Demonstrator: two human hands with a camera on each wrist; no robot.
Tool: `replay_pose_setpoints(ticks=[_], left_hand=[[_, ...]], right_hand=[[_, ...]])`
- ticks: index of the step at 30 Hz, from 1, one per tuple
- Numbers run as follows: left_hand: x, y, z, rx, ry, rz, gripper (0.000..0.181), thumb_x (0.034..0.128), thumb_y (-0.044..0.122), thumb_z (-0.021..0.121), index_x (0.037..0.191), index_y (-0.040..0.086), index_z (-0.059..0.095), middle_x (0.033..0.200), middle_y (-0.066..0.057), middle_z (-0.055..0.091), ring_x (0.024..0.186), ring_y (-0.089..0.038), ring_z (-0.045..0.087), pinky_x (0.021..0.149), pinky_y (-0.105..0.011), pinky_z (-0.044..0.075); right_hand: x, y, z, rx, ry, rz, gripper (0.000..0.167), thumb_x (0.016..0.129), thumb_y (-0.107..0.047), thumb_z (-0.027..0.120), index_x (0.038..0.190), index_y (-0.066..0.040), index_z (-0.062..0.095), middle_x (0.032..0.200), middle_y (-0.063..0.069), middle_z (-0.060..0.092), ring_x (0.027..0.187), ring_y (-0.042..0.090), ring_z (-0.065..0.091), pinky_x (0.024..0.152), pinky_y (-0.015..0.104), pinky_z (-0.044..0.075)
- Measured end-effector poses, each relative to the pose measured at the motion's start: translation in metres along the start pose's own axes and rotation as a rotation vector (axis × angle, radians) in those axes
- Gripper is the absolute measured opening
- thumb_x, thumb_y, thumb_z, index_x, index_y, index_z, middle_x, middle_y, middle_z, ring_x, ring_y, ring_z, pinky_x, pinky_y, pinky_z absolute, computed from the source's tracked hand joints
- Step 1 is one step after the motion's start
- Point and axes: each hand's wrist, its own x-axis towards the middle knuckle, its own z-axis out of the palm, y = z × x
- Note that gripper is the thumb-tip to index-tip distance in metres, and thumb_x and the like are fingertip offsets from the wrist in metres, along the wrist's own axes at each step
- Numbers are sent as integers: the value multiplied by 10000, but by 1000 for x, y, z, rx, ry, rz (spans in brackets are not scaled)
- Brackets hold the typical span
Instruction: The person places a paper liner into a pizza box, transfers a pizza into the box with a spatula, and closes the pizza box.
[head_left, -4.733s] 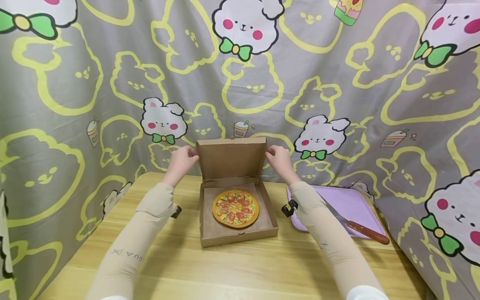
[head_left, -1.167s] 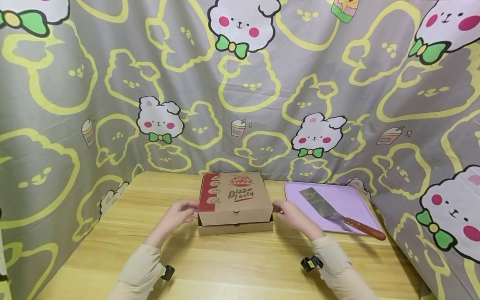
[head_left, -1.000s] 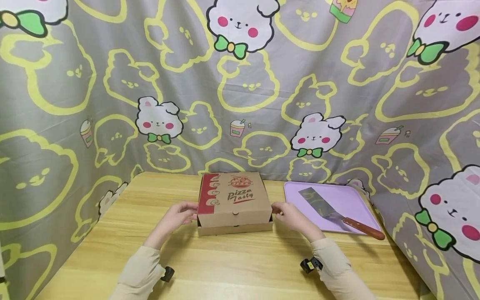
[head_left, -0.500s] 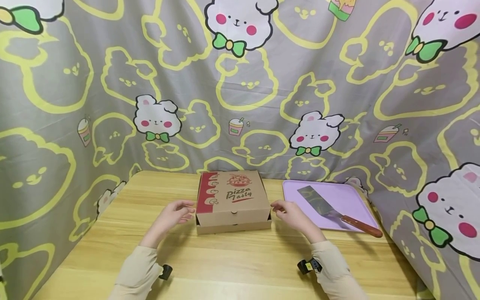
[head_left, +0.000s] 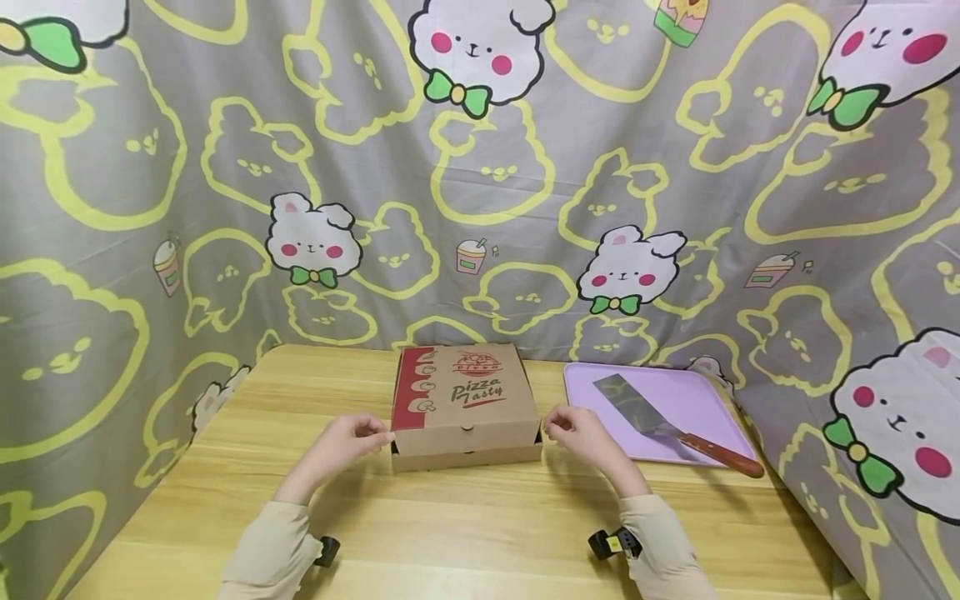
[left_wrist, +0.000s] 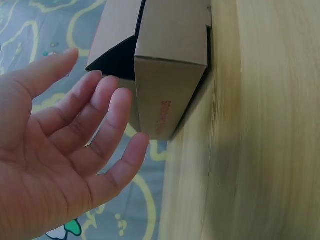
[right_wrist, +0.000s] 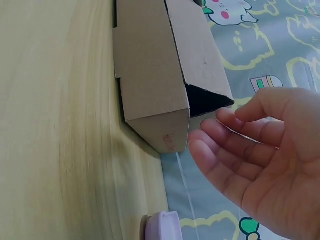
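Observation:
A brown cardboard pizza box (head_left: 480, 408) with a red strip and "Pizza Tasty" print stands on the table, its lid lowered. Dark gaps show beneath the lid's front corners in both wrist views. My left hand (head_left: 345, 446) is at the front left corner, fingers loosely bent; in the left wrist view its thumb and fingertips (left_wrist: 120, 102) stand apart. At the front right corner is my right hand (head_left: 588, 442). Its thumb and forefinger come close together beside the lid corner in the right wrist view; whether they touch the cardboard I cannot tell. The box's inside is hidden.
A lilac tray (head_left: 716, 408) lies right of the box. A spatula (head_left: 637, 408) with a broad metal blade rests across it, its wooden handle (head_left: 723, 454) reaching over the front edge. A patterned curtain (head_left: 495, 150) hangs behind the wooden table (head_left: 450, 525).
The lid, upright in both hands with a pizza showing inside, has come down over the box. My hands moved from the lid's top to the front corners; their fingers have just drawn closer together.

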Motion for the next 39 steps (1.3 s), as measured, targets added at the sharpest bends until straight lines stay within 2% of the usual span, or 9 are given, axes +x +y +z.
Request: replay_pose_setpoints(ticks=[6,10,17,21,31,39], left_hand=[[1,4,7,93,28,61,134,868,221,729,830,98,692,859,-5,704,791,-93,592,713,-256,486],[0,4,11,127,46,57,98,863,188,731,800,118,701,830,19,704,776,-70,589,715,-246,479],[0,4,14,138,67,63,64,847,148,743,800,123,707,778,32,689,754,-73,596,698,-241,486],[2,4,15,137,88,44,76,837,147,753,791,137,694,757,35,667,735,-97,570,671,-236,468],[2,10,18,196,193,55,111,821,158,769,773,130,672,749,31,678,719,-85,586,673,-240,490],[2,10,22,226,236,63,130,804,150,782,747,130,667,726,32,676,690,-82,576,656,-237,487]], right_hand=[[-1,-2,4,0,-27,-16,61,878,-81,651,856,-35,685,804,58,706,738,47,605,680,209,511],[-1,0,9,16,-35,-16,60,864,-100,694,821,-63,674,778,33,697,711,23,593,666,201,510],[-1,1,15,-5,4,18,75,844,-95,724,793,-115,672,763,-15,691,705,25,594,647,193,488],[-1,-1,17,-18,30,34,85,836,-88,732,784,-125,676,756,-21,694,700,35,600,650,197,486],[2,-2,25,-47,162,45,160,802,-45,757,718,-113,639,702,-18,673,689,69,597,644,208,475],[0,0,30,-50,177,43,206,795,-35,760,696,-119,600,692,-24,654,665,42,559,606,199,447]])
